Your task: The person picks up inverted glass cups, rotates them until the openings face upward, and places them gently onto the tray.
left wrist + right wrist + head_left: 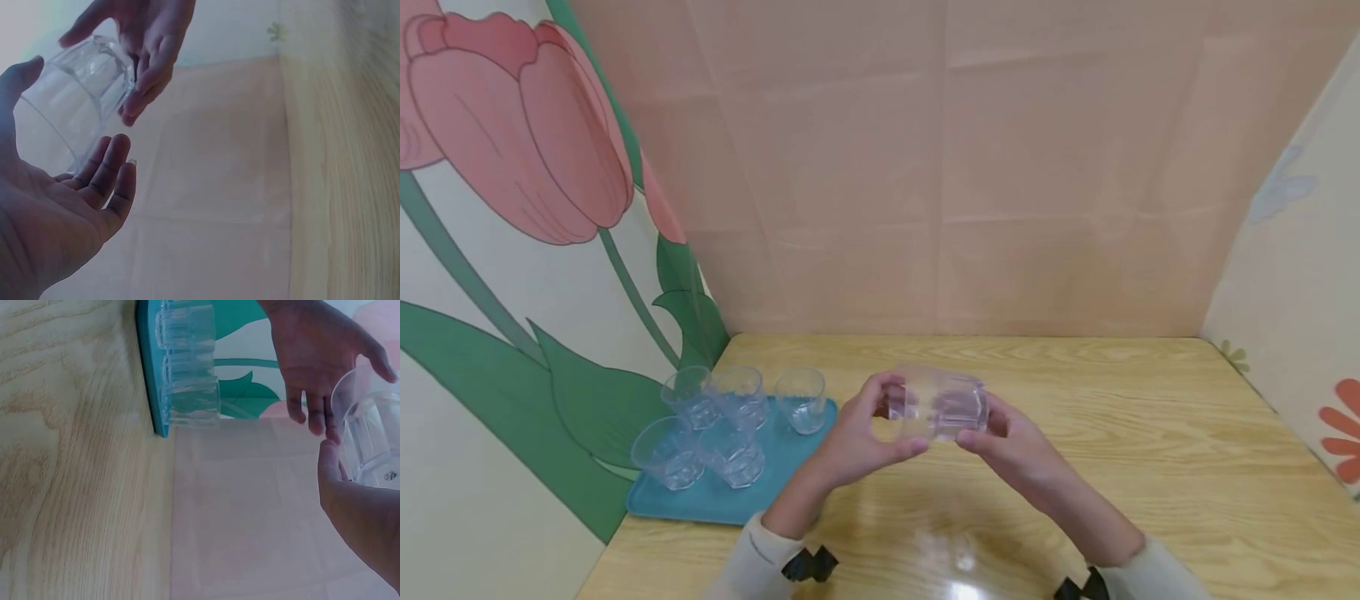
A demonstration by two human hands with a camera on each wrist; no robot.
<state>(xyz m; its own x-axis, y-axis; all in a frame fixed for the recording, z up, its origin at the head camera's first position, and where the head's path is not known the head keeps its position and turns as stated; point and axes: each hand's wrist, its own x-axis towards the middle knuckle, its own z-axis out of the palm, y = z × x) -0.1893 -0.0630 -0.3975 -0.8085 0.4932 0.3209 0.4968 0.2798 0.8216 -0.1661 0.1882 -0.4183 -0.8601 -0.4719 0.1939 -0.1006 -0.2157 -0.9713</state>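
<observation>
A clear drinking glass (pixel 953 407) lies on its side in the air between my two hands, over the wooden table. Its wide rim faces my left hand (pixel 856 437), which holds it with the thumb on one side and fingers on the other. At the narrower, faceted base, my right hand (pixel 1026 460) grips with the thumb in front and the fingers mostly hidden behind. From the left wrist, the glass (pixel 75 103) slants between both hands. In the right wrist view its inside and a small dark mark on the base show.
On the left of the table (pixel 1112 433), a blue tray (pixel 790 467) bears several more clear glasses (pixel 735 458), standing upright. A pinkish cloth backdrop (pixel 970 167) rises behind the table. Flower-printed walls (pixel 512 275) stand at both sides, the left one close beside the tray.
</observation>
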